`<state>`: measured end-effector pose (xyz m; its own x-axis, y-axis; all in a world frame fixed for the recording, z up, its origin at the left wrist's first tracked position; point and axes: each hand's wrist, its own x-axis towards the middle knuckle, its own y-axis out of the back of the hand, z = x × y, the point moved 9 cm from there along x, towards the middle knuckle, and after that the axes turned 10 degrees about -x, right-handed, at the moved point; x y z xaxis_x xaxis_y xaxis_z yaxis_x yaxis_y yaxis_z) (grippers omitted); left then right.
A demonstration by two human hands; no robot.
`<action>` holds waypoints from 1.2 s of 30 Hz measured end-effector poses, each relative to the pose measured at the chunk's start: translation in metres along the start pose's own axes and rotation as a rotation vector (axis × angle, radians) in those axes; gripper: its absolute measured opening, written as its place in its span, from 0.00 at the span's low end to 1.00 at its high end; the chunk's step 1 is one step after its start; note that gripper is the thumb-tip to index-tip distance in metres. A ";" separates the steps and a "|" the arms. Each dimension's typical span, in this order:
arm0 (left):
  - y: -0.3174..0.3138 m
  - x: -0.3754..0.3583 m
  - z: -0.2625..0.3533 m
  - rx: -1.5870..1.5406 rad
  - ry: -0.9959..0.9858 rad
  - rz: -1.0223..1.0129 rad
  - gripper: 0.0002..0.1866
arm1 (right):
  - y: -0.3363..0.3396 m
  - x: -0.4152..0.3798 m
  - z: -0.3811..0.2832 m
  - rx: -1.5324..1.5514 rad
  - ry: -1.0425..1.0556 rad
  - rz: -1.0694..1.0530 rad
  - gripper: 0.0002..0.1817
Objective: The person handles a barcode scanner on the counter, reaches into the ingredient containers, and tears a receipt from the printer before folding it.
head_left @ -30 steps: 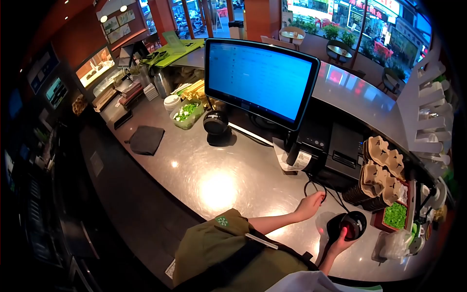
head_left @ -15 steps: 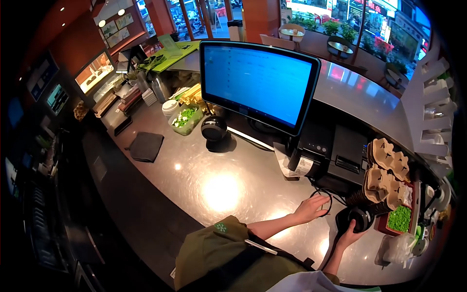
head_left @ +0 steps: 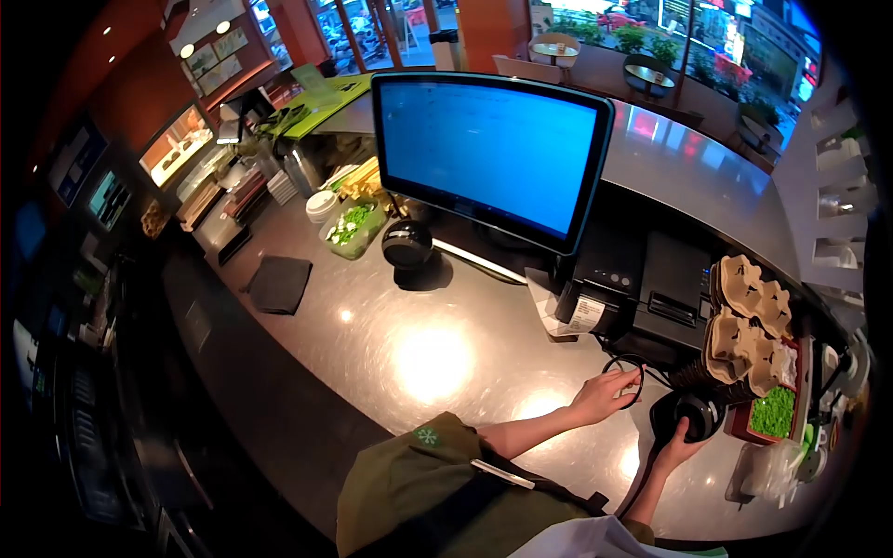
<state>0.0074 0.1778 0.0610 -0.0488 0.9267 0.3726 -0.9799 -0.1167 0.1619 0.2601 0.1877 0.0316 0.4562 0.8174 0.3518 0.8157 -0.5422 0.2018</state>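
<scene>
My left hand (head_left: 606, 398) is at the lower right of the counter, its thumb and fingers brought together on a looped black cable (head_left: 606, 365). Just to its right, my right hand (head_left: 679, 448) grips a round black device (head_left: 698, 416) from the near side, thumb on top; what the device is I cannot make out. A similar round black device (head_left: 406, 244) stands below the left corner of the monitor (head_left: 488, 158). Beyond my hands sits a black printer (head_left: 600, 284) with a white paper slip (head_left: 588, 313) sticking out.
Stacked cardboard cup carriers (head_left: 744, 344) and a box of green pieces (head_left: 772, 412) stand right of my hands. A folded dark cloth (head_left: 279, 285) lies on the metal counter (head_left: 372, 344). A tub of green and white items (head_left: 353, 231) stands at the back left.
The view has shifted slightly. Both hands and the round device appear a little further right. My left hand still has the cable and my right hand still grips the device.
</scene>
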 end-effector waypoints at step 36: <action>-0.009 0.001 0.008 -0.141 -0.062 -0.173 0.33 | -0.030 -0.015 -0.013 0.095 0.072 -0.300 0.28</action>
<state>0.0174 0.1768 0.0671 0.1305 0.9042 0.4066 -0.9901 0.0973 0.1012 0.2246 0.1894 0.0326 0.1673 0.9203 0.3537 0.9410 -0.2561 0.2214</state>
